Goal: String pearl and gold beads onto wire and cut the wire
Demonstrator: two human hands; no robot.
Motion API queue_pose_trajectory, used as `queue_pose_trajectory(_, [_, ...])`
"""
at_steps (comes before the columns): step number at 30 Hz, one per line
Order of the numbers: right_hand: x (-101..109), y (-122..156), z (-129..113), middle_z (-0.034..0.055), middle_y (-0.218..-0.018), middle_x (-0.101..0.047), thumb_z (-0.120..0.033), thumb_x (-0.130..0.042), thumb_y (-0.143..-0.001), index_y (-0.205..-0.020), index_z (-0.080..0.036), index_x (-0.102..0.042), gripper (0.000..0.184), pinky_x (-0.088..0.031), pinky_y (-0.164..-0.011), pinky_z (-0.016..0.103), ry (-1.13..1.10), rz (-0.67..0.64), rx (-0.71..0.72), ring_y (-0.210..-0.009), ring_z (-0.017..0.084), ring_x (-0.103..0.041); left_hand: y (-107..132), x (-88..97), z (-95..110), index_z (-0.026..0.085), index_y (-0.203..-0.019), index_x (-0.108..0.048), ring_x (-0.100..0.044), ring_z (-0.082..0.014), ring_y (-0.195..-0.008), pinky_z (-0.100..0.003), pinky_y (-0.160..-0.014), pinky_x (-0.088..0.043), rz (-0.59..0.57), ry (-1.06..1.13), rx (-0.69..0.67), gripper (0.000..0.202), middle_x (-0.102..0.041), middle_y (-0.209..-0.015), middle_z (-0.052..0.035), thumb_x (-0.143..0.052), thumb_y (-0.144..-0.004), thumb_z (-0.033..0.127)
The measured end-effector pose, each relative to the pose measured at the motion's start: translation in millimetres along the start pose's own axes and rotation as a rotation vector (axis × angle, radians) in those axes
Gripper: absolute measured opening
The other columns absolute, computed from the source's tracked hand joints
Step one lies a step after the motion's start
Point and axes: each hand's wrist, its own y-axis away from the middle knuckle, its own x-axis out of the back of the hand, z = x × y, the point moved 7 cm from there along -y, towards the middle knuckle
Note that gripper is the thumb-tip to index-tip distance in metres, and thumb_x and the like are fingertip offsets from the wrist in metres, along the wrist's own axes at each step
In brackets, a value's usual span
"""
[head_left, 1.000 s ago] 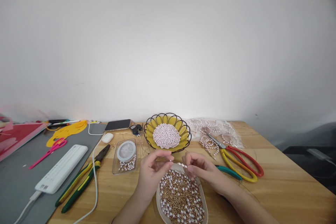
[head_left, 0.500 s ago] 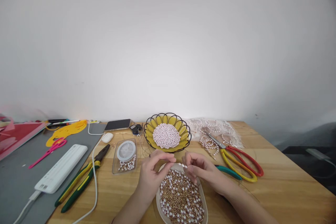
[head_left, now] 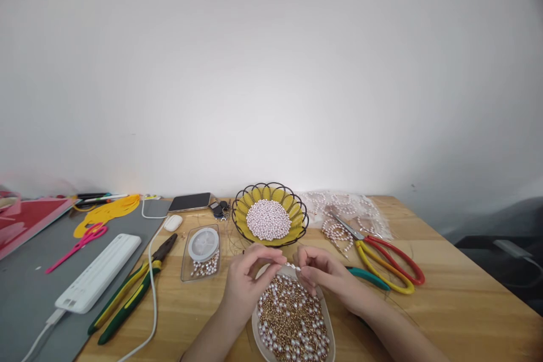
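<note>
A short strand of pale beads (head_left: pixel 292 266) stretches between the fingertips of both my hands. My left hand (head_left: pixel 252 274) pinches its left end with thumb and forefinger. At the other end, my right hand (head_left: pixel 324 274) has its fingers closed on the strand; the thread itself is too fine to make out. Right below lies an oval white tray (head_left: pixel 255 328) filled with gold and pearl-coloured beads (head_left: pixel 292 317). Behind my hands stands a yellow basket with a black wire rim (head_left: pixel 240 220), holding small pale pink beads (head_left: pixel 268 219).
On the right are scissors with red and yellow handles (head_left: pixel 382 257), a teal handle (head_left: pixel 369 277) and bead strands on a white bag (head_left: pixel 343 209). Leftward lie a clear box with a spool (head_left: pixel 203 244), pliers (head_left: pixel 136 288), a cable (head_left: pixel 153 294), a power strip (head_left: pixel 99 272) and pink scissors (head_left: pixel 78 246).
My left fingertips have shifted very slightly right, closer to my right hand, so less of the strand shows between them. Otherwise the scene stays the same.
</note>
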Motion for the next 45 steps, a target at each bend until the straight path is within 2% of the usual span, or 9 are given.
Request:
queue_pose_trajectory(4, [-0.4, -0.1, -1.9, -0.0049, -0.061, -0.055, -0.051, -0.076, -0.087, -0.077, -0.019, -0.058, 0.038, -0.036, -0.056, 0.025, 0.012, 0.012, -0.019, -0.055, 0.011, -0.047, -0.2, -2.2, -0.3, 0.017, -0.094, -0.079, -0.080, -0.0205, -0.080, -0.027, -0.076, -0.066, -0.045, 0.010, 0.009, 0.011, -0.082, -0.085, -0.0079, -0.076, -0.084, 0.014])
queue_pose_trajectory(14, [-0.7, -0.2, -8.2, -0.0019, -0.071, -0.058, -0.051, -0.077, -0.086, -0.079, -0.020, -0.064, 0.035, -0.040, -0.067, 0.029, 0.044, 0.027, 0.037, -0.067, 0.015, -0.053, 3.8, -7.9, -7.6, 0.019, -0.121, -0.072, -0.076, -0.0256, -0.104, -0.034, -0.086, -0.065, -0.123, 0.111, 0.085, 0.036, -0.076, -0.123, -0.0149, -0.076, -0.089, 0.035])
queue_pose_trajectory(17, [3.2, -0.1, -7.1, -0.0010, -0.074, -0.060, -0.049, -0.077, -0.087, -0.080, -0.020, -0.065, 0.033, -0.041, -0.070, 0.030, 0.024, 0.052, 0.064, -0.069, 0.016, -0.054, 1.7, -1.5, -4.3, 0.017, -0.101, -0.074, -0.073, -0.0228, -0.094, -0.030, -0.080, -0.061, -0.077, -0.007, 0.051, 0.025, -0.077, -0.107, -0.0124, -0.062, -0.098, 0.039])
queue_pose_trajectory(20, [7.9, 0.0, -3.6, -0.0012, -0.074, -0.061, -0.049, -0.077, -0.088, -0.081, -0.020, -0.064, 0.032, -0.041, -0.071, 0.030, -0.018, 0.077, 0.079, -0.069, 0.016, -0.055, 0.3, 2.2, -3.4, 0.016, -0.074, -0.069, -0.065, -0.0175, -0.070, -0.025, -0.065, -0.052, -0.053, -0.184, 0.038, 0.042, -0.069, -0.075, -0.0063, -0.050, -0.103, 0.041])
queue_pose_trajectory(29, [12.0, -0.5, 0.3, -0.0023, -0.072, -0.061, -0.047, -0.076, -0.089, -0.083, -0.020, -0.062, 0.031, -0.040, -0.071, 0.030, -0.091, 0.093, 0.097, -0.067, 0.015, -0.053, 2.3, -4.9, -26.1, 0.017, -0.080, -0.069, -0.066, -0.0189, -0.071, -0.026, -0.067, -0.048, -0.143, -0.253, 0.181, 0.018, -0.074, -0.078, -0.0056, -0.065, -0.091, 0.031])
queue_pose_trajectory(32, [11.5, -0.6, -2.0, -0.0026, -0.070, -0.060, -0.047, -0.077, -0.089, -0.081, -0.020, -0.061, 0.032, -0.039, -0.069, 0.029, -0.126, 0.098, 0.105, -0.066, 0.014, -0.051, 3.3, -4.2, -24.2, 0.018, -0.066, -0.061, -0.059, -0.0157, -0.061, -0.024, -0.061, -0.042, -0.149, -0.331, 0.169, 0.027, -0.066, -0.064, -0.0005, -0.069, -0.088, 0.032])
queue_pose_trajectory(37, [11.1, -2.4, -5.5, -0.0040, -0.064, -0.053, -0.052, -0.079, -0.085, -0.075, -0.020, -0.057, 0.040, -0.037, -0.065, 0.029, -0.184, 0.134, 0.109, -0.060, 0.014, -0.047, 7.3, -12.6, -16.8, 0.020, -0.053, -0.045, -0.050, -0.0119, -0.048, -0.024, -0.054, -0.037, -0.275, -0.422, 0.113, 0.050, -0.050, -0.048, 0.0037, -0.049, -0.101, 0.032])
queue_pose_trajectory(42, [12.7, -3.5, -4.8, -0.0044, -0.063, -0.052, -0.051, -0.079, -0.085, -0.075, -0.021, -0.055, 0.039, -0.036, -0.063, 0.029, -0.180, 0.153, 0.119, -0.059, 0.014, -0.046, 12.6, -27.0, -13.5, 0.020, -0.084, -0.071, -0.070, -0.0193, -0.078, -0.026, -0.072, -0.050, -0.461, -0.520, -0.018, 0.011, -0.076, -0.082, -0.0024, -0.065, -0.092, 0.017])
queue_pose_trajectory(45, [12.4, -3.2, -5.0, -0.0046, -0.063, -0.052, -0.049, -0.080, -0.085, -0.075, -0.020, -0.056, 0.039, -0.035, -0.062, 0.028, -0.202, 0.143, 0.119, -0.058, 0.013, -0.045, 17.8, -35.5, -16.5, 0.023, -0.098, -0.075, -0.072, -0.0231, -0.097, -0.030, -0.084, -0.054, -0.600, -0.529, -0.058, 0.017, -0.079, -0.099, -0.0048, -0.069, -0.087, 0.011])
